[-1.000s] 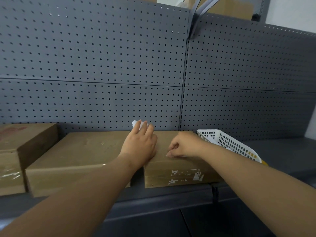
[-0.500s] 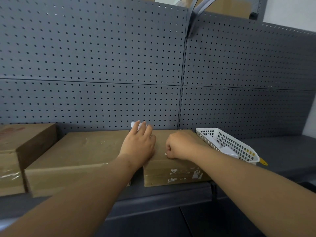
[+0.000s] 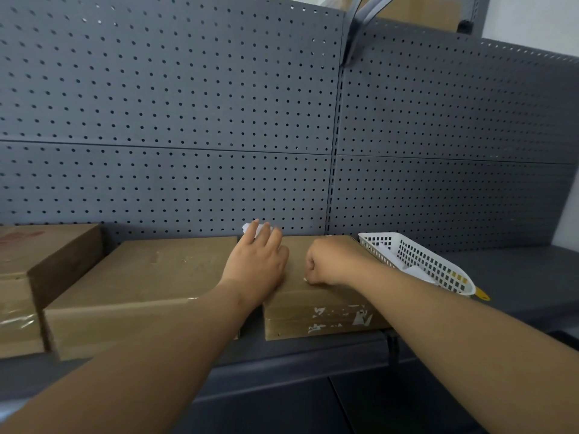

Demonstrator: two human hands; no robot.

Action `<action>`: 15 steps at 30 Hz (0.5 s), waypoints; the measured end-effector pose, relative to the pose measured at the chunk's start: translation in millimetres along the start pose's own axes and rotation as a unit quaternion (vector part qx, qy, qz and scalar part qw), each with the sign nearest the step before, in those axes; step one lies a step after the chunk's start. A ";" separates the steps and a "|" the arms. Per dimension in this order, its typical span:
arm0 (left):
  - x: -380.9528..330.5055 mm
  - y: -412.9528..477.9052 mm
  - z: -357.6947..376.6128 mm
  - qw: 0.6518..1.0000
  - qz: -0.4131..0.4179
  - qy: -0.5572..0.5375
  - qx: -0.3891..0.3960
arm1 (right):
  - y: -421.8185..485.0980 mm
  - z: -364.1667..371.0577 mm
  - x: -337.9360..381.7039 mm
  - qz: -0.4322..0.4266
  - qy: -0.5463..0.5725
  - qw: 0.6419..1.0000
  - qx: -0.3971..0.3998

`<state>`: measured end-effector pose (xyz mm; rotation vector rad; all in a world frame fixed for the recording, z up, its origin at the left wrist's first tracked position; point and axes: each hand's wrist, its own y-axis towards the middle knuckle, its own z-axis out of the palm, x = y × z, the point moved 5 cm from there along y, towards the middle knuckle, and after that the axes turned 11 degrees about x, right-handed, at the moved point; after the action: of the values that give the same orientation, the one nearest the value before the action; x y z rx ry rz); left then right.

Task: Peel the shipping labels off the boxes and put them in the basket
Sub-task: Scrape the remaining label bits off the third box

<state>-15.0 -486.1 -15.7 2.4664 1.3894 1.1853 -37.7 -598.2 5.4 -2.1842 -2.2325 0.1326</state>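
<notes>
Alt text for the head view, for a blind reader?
A left hand lies flat on a brown cardboard box on a grey shelf, while the curled right hand rests on the box's top; a white plastic basket sits beside it.

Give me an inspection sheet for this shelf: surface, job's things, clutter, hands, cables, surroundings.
Surface: grey shelf, bearing three boxes and a basket.
Job's things: right box, with label scraps on its front; middle box; left box; basket beside the right box, with white paper inside.
Clutter: white scrap at the left fingertips; yellow thing behind the basket, kind unclear.
Hands: left hand flat, fingers straight, over the gap between middle and right boxes; right hand curled on the right box's top, and whether it pinches anything cannot be told.
Cables: nothing seen.
Surroundings: pegboard behind the shelf.
</notes>
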 end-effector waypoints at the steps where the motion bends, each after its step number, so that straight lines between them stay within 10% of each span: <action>1: 0.2 -1.1 -1.3 1.000 -0.003 0.004 0.005 | 1.9 0.3 -2.8 0.009 0.013 1.000 0.005; 7: -1.3 1.2 -3.3 1.000 0.005 0.005 -0.001 | 0.4 1.9 -26.2 0.011 0.213 0.976 0.049; 15: -2.3 0.7 -2.5 1.000 0.008 -0.020 0.023 | -0.9 -1.7 -9.0 -0.058 0.050 0.995 0.059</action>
<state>-16.8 -488.9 -15.1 2.5211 1.4054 1.1115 -38.3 -607.1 7.6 -1.9516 -2.2289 0.1455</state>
